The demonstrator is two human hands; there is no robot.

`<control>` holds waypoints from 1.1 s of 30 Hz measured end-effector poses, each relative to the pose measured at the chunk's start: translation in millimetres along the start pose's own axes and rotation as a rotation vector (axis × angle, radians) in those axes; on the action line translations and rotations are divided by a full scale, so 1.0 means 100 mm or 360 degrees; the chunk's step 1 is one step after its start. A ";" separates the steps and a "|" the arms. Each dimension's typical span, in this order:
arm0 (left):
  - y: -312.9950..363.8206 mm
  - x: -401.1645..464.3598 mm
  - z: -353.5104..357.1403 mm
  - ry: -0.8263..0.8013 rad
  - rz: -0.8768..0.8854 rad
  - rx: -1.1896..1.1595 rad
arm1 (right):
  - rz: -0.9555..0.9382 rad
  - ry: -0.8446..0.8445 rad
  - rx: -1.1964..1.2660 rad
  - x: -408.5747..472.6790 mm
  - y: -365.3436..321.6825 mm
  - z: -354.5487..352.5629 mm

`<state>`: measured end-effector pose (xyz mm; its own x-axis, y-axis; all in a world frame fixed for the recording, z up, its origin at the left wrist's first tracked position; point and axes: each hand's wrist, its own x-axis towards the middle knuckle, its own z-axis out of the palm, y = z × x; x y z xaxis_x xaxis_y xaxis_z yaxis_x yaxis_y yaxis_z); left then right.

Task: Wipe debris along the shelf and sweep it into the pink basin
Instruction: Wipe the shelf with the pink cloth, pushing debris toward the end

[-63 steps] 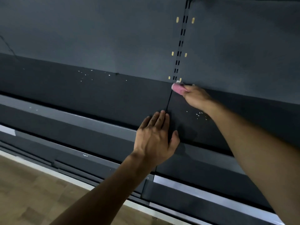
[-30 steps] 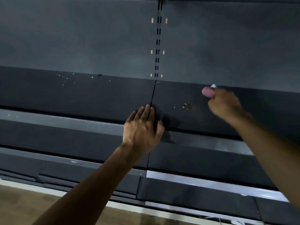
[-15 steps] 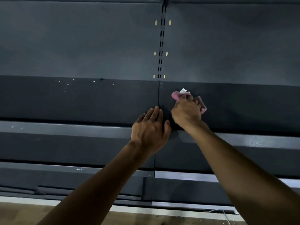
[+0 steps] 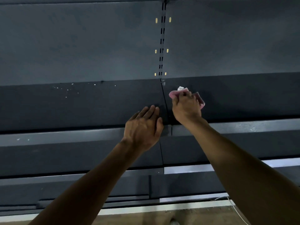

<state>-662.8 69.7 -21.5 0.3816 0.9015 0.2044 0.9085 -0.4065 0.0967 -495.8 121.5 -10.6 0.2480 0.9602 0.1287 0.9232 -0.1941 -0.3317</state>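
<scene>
While nothing pink shaped like a basin shows anywhere, nearest the camera come two bare forearms reaching up and forward over the lower shelf ledges (image 4: 65,137). Left hand (image 4: 143,127) lies flat, fingers straight and together, palm down on the dark shelf (image 4: 81,108), just left of the seam (image 4: 164,101) between two shelf panels; it holds nothing. Right hand (image 4: 186,108) sits just right of that seam, fingers curled round a bunched pink cloth (image 4: 201,101), which sticks out at the fingertips and on the right side of the fist. Cloth appears pressed to the shelf surface, though contact is hard to confirm. A small white scrap (image 4: 180,88) pokes out at the cloth's far edge; can't tell if it's debris or a tag.

Key relation: remaining debris (image 4: 68,90), a scatter of pale specks, lies to the far left of the cloth, across the seam, near the shelf's rear edge where it meets the back panel (image 4: 81,46). Shelf's long axis runs left-right, so the wipe likely has to travel leftward along it. Left hand is nearer the specks but has no cloth; right hand must cross the seam and pass the left hand. Panel right of the seam looks speck-free.

Farthest back: slotted upright (image 4: 162,38) above the seam. Basin not in view, so sweep direction to it is unknown.
</scene>
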 end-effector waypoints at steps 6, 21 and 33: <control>-0.06 -0.02 0.01 -0.0039 0.0086 -0.0045 | 0.0024 0.0067 -0.0176 0.01 0.01 -0.04; -0.17 -0.03 0.05 0.0080 0.0215 -0.0185 | 0.0334 0.0305 0.0269 -0.03 -0.62 -0.02; -0.16 -0.16 -0.05 0.0421 0.0288 -0.0194 | 0.0041 0.0258 0.0645 -0.14 -0.90 0.14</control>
<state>-683.8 60.9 -21.4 0.4629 0.7496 0.4731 0.7968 -0.5857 0.1484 -586.0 128.0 4.5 0.3418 0.9059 0.2498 0.7344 -0.0917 -0.6725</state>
